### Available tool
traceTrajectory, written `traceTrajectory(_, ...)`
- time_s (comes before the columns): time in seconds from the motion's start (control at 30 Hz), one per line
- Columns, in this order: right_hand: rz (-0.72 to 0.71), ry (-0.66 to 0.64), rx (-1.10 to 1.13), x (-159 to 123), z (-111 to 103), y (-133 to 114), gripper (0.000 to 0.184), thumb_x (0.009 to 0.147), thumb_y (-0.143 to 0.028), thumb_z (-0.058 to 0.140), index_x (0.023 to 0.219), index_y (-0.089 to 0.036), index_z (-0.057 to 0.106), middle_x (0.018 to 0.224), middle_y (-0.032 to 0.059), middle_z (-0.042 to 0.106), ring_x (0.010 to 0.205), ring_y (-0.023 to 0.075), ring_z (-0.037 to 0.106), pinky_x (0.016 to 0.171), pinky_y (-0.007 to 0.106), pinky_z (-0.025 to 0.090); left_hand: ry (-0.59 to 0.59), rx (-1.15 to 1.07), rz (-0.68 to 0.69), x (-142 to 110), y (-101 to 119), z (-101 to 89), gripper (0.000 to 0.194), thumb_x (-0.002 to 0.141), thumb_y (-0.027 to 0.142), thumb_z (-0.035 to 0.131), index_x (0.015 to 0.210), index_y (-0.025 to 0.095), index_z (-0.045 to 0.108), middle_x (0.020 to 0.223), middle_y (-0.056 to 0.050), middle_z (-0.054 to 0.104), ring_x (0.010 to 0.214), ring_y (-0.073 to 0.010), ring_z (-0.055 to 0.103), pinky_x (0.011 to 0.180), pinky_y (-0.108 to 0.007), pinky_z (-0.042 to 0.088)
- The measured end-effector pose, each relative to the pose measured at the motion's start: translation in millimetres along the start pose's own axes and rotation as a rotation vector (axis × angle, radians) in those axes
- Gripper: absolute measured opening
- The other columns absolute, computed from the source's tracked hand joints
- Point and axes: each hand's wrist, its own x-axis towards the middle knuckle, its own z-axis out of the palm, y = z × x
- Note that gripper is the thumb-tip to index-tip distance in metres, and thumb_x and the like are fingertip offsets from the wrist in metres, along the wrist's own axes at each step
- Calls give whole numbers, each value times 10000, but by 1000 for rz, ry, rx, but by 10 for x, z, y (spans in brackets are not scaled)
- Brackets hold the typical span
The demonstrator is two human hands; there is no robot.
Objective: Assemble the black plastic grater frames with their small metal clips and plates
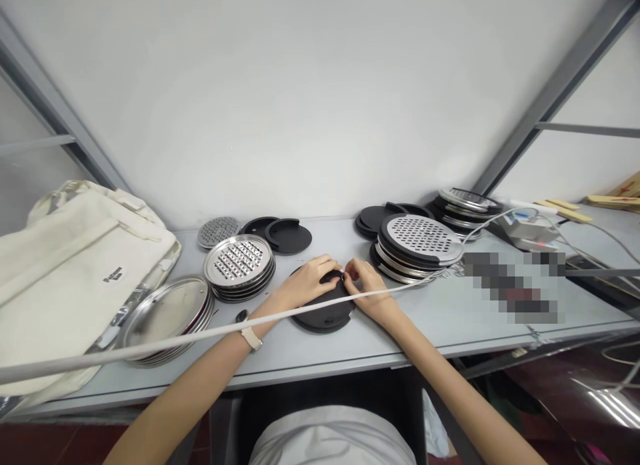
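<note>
A black round plate [325, 317] with a raised rim lies flat near the table's front edge, partly covered by both hands. My left hand [314, 280] reaches over its upper left part, fingers closed at the far rim. On the right side, my right hand [367, 285] has thumb and fingers pinched together by the same rim. Between the two sets of fingertips is a tiny dark, shiny spot, too small to name. To the left stands a stack of round metal graters [239, 262]; to the right, another grater stack [423, 238] has black rims.
Metal discs [167, 312] and a cream cloth bag [85, 272] lie at left. Black round plates [289, 236] and a loose grater disc [219, 232] sit behind. A white cable [280, 315] crosses before my hands. More stacked discs [465, 202] stand back right.
</note>
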Motion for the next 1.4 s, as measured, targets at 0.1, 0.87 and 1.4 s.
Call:
traceTrajectory(0.1,1,-7,2,-3,-3,-6,65,852,-177,418,799,-208,441,752,40,505,723,188,475,689,325,413,0,-5,1,1,10,-6,161,879,193,493,1024,179,561,1003,-47,571,933,-159,559,845,-293,458)
traceTrajectory(0.87,11,15,7,0,-1,2,91,853,-191,427,765,-214,423,744,35,499,721,187,478,690,322,412,12,58,-6,3,58,-40,172,869,200,504,1031,173,557,973,-49,585,915,-175,557,842,-310,445)
traceTrajectory(1.4,106,14,136,-8,18,67,40,782,-175,488,803,-194,459,754,23,537,695,154,519,665,284,438,-9,10,2,2,10,-14,205,880,200,488,1072,190,560,1063,-56,565,977,-166,550,876,-298,453)
